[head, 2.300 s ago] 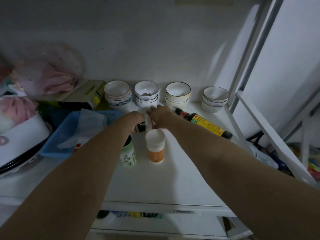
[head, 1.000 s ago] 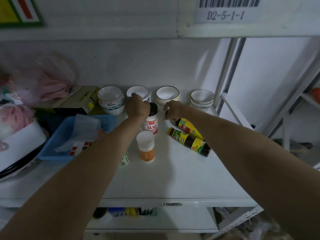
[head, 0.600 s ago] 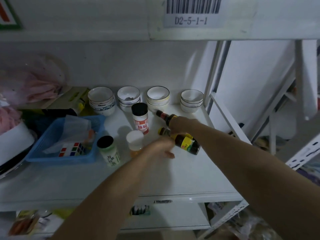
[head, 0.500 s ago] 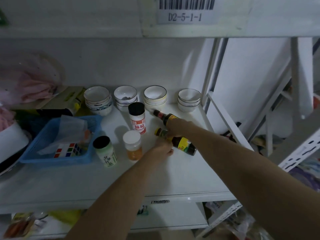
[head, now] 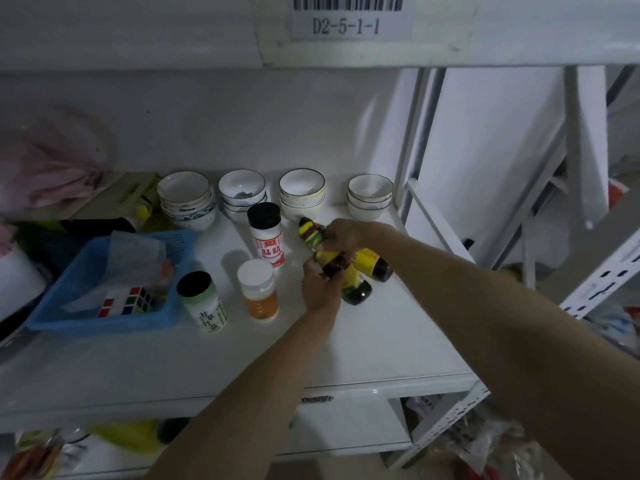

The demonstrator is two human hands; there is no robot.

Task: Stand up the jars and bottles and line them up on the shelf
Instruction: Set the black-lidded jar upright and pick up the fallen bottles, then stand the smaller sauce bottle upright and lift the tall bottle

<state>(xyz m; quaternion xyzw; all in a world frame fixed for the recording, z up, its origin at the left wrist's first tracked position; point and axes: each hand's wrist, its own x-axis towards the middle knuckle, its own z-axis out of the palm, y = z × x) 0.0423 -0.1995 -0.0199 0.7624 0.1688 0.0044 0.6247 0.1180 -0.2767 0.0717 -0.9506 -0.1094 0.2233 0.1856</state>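
Three jars stand upright on the white shelf (head: pixel 363 344): a black-capped shaker with a red label (head: pixel 266 235), a white-capped orange jar (head: pixel 258 289) and a black-capped green jar (head: pixel 203 302). To their right, a dark sauce bottle with a yellow label (head: pixel 354 288) is tilted, its cap end raised toward the back. My right hand (head: pixel 349 233) is closed around its neck. My left hand (head: pixel 319 284) grips its lower body. A second dark sauce bottle (head: pixel 374 265) lies on its side just behind, partly under my right wrist.
Stacks of small bowls (head: pixel 302 192) line the back of the shelf. A blue basket (head: pixel 104 317) holding a puzzle cube (head: pixel 126 301) and a plastic bag sits at the left. A metal upright and diagonal brace (head: pixel 436 223) bound the shelf's right end.
My left hand left the red-labelled shaker, which now stands upright, and came across to the near sauce bottle. That bottle's cap end has lifted off the shelf.
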